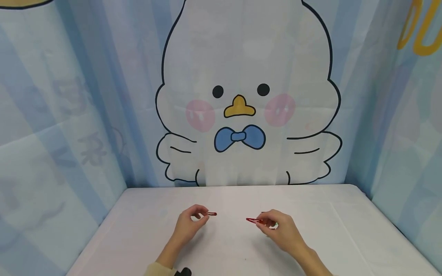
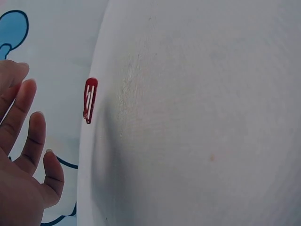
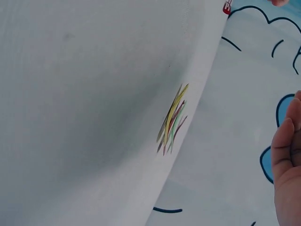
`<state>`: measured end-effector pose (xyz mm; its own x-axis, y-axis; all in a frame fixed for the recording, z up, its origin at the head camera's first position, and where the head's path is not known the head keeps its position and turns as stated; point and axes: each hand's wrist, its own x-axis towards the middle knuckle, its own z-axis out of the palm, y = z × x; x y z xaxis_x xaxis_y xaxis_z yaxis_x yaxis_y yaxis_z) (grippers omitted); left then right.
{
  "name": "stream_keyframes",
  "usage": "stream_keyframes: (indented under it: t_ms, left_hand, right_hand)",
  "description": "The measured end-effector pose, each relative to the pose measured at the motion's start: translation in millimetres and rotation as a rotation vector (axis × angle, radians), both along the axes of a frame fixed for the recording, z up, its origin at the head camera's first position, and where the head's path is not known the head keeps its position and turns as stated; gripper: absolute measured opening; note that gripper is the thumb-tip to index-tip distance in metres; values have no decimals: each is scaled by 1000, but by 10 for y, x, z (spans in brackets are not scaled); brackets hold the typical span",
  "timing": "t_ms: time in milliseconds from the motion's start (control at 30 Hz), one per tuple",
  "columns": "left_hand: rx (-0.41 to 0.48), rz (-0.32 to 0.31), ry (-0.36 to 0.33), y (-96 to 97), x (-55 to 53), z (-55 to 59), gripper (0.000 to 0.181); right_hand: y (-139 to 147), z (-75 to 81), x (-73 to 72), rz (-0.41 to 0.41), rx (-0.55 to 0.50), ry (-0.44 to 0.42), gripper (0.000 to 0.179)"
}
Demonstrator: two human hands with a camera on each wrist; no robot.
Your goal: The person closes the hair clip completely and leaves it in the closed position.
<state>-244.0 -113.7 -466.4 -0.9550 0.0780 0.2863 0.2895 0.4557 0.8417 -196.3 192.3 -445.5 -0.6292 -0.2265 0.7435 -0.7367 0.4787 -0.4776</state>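
Note:
Between thumb and fingertips, my left hand (image 1: 186,227) pinches a small red snap hair clip (image 1: 212,214), its free end toward the right. Opposite it, my right hand (image 1: 286,232) holds a red hair clip (image 1: 253,220) pointing left, with bits of red and green among its fingers. In the left wrist view the red hair clip (image 2: 91,84) shows its slotted face, beside curved fingers (image 2: 32,141). Seen edge-on in the right wrist view is a bundle of thin hair clips (image 3: 174,113) in yellow, red and green; the thumb does not show there.
A white-covered table (image 1: 228,249) spreads under both hands. Behind it hangs a curtain (image 1: 241,165) printed with a bird in a blue bow tie, and blue cloth side panels (image 1: 62,153) flank the table. A dark rounded object (image 1: 186,271) sits by the left sleeve (image 1: 159,270).

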Motion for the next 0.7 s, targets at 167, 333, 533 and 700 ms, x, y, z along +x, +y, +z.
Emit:
stream_keyframes:
  t_ms: [167, 333, 533, 700]
  left_hand:
    - [1, 5, -7, -40, -45, -4, 14]
    - [-5, -7, -44, -47, -101, -6, 15]
    - [-41, -18, -68, -74, -182, -2, 17]
    - [-83, -43, -72, -138, -262, -36, 18]
  right_hand:
    - [60, -18, 4, -27, 19, -49, 30]
    - [150, -32, 36, -66, 39, -95, 31]
    - [260, -53, 45, -40, 62, -110, 27]
    - [358, -73, 54, -67, 117, -230, 23]
